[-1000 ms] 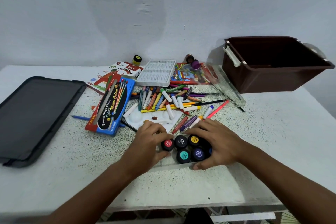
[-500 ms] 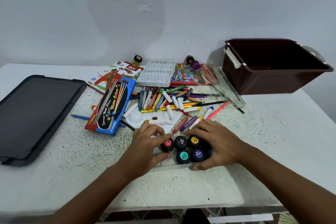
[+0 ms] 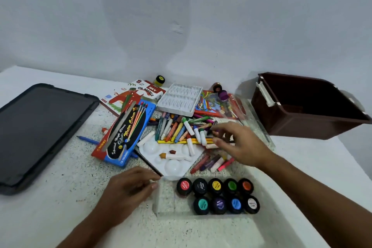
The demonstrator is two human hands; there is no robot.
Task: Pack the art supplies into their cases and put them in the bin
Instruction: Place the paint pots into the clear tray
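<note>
Speckled white tabletop against a plain pale wall; the front edge is out of view, the right edge falls off near 3 o'clock below the bin.

Brown bin at 2 o'clock, open-topped, its corner overhanging the right table edge. Dark lid lies flat at 9 o'clock, running off the left of the view.

Clear case at 6 o'clock, nine paint pots in it: five in the far row, four in the near row, packed to the right. Left part of the case is bare.

Left hand rests on the table just beside the case's left wall, fingers loosely curled, tips at the case's far-left corner; cannot tell whether it grips the rim.

Right hand hovers over the crayon pile at 1 o'clock, fingers spread and slightly bent, holding nothing visible.

White palette sits between pile and case, its near corner just beside the case. Watercolour box at 11 o'clock, oil pastels box and white insert tray behind it.

Open room: bare tabletop at 7 to 8 o'clock between lid and left forearm, and at 3 to 4 o'clock between right forearm and bin.
</note>
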